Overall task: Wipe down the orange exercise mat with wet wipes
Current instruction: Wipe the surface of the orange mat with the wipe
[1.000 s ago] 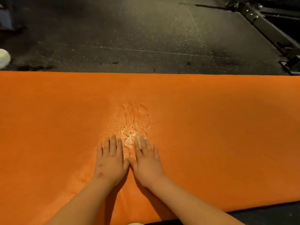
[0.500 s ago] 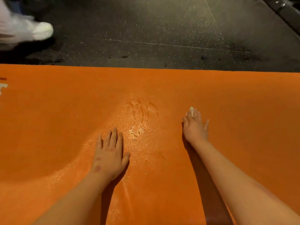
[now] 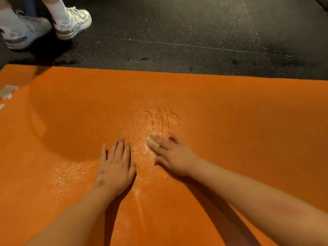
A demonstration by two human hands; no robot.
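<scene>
Orange mat [image 3: 230, 112] filled the lower frame, with a wet patch [image 3: 156, 121] at centre. Blurred right hand [image 3: 174, 157] pressed a white wipe [image 3: 151, 141] under outstretched fingers, the wipe mostly hidden. Left hand [image 3: 115, 166] lay flat beside it, relaxed and empty. White sneakers [image 3: 72, 23] stood upper left on the dark floor [image 3: 177, 32]. White scraps [image 3: 8, 91] were cut off at the left edge.

A gym or fitness room, going by the floor and the gear

The ground is dark rubber flooring [image 3: 177, 23] flecked with pale specks, the kind laid in sheets in workout spaces, and a thin straight seam [image 3: 195, 46] runs across it; an orange exercise mat [image 3: 239, 107] lies spread flat on top, its far edge sharp against the black, and at the top left another person stands in white trainers [image 3: 72, 23] and white socks [image 3: 57, 7]
</scene>
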